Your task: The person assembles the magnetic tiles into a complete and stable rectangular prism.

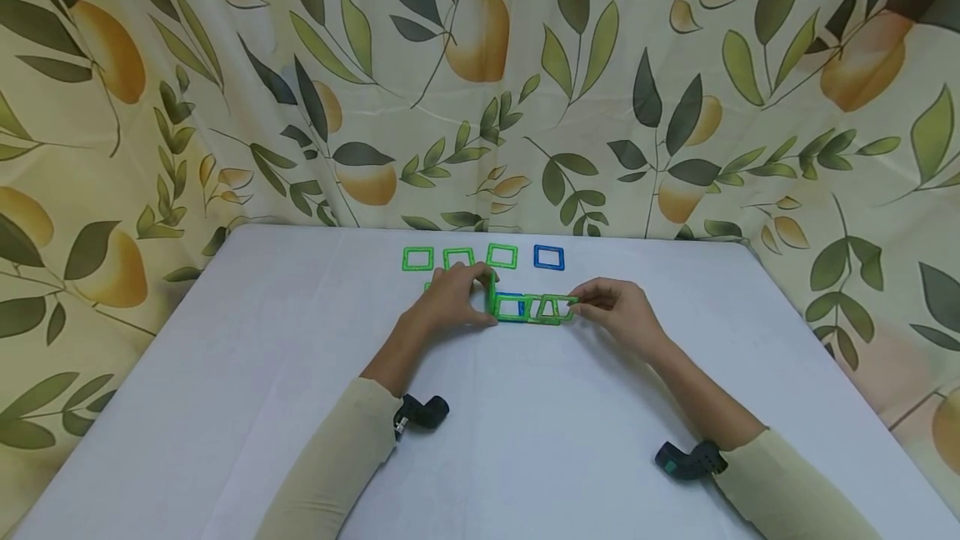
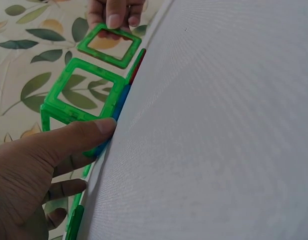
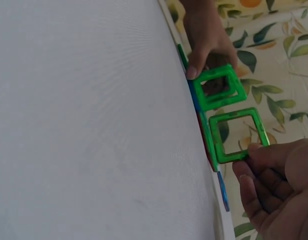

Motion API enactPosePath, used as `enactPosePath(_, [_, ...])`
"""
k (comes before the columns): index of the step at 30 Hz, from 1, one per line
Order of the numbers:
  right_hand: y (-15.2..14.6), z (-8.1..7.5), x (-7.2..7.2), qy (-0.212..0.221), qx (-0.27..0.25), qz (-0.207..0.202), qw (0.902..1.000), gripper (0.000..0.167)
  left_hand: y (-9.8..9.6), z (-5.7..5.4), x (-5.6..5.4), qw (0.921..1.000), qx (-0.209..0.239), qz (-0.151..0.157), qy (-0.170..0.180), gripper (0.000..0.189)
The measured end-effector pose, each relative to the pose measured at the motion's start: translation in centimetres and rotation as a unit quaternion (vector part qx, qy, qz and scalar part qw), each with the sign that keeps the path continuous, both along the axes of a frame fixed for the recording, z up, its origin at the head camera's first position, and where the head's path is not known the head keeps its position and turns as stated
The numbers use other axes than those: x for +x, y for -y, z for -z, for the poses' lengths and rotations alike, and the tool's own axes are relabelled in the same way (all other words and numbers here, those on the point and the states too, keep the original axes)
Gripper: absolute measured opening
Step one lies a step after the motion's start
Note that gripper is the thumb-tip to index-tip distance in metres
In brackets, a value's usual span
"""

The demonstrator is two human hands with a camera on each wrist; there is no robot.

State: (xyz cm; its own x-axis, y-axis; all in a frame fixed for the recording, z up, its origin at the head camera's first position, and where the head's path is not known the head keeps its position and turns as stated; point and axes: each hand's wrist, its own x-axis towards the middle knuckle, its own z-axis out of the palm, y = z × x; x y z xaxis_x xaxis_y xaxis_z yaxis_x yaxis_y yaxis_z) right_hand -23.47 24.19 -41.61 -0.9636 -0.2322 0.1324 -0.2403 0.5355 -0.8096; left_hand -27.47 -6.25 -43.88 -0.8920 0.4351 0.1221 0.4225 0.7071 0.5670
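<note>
Green magnetic tiles, hollow square frames, stand on a row of flat tiles. My left hand [image 1: 453, 298] grips the left end, its thumb at the lower front corner and its fingers at the upright side tile [image 1: 492, 294]. An upright green tile [image 2: 99, 69] faces the front beside the thumb. Under it shows a blue tile edge [image 2: 121, 102], followed by a red tile edge [image 3: 203, 132]. My right hand [image 1: 622, 311] pinches another green square tile [image 3: 214, 140] between thumb and fingers at its outer edge. That tile is upright, just right of the standing one, close over the flat row.
Behind the hands lie flat green tiles [image 1: 406, 259] and a blue tile [image 1: 537, 257] in a row. A white cloth [image 1: 480, 440] covers the table. Fabric printed with fruit and leaves [image 1: 480, 132] hangs at the far edge.
</note>
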Motion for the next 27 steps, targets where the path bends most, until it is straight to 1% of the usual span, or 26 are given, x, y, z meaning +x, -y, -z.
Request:
enactPosePath(11, [0.40, 0.43, -0.16, 0.005, 0.014, -0.014, 0.9998, 0.018, -0.13, -0.30, 0.04, 1.0000, -0.008, -0.001, -0.003, 0.065])
enactPosePath(16, [0.56, 0.34, -0.01, 0.000, 0.008, -0.022, 0.9997, 0.018, -0.19, -0.33, -0.01, 0.9999, -0.010, -0.002, 0.000, 0.066])
enactPosePath(21, [0.67, 0.36, 0.09, 0.000, 0.003, -0.022, 0.9998, 0.019, -0.14, -0.20, -0.10, 0.9999, -0.013, 0.000, -0.002, 0.066])
enactPosePath(27, [0.75, 0.68, -0.14, 0.010, 0.010, -0.024, 0.9996, 0.020, 0.01, -0.09, -0.15, 0.9999, -0.012, 0.004, -0.006, 0.066])
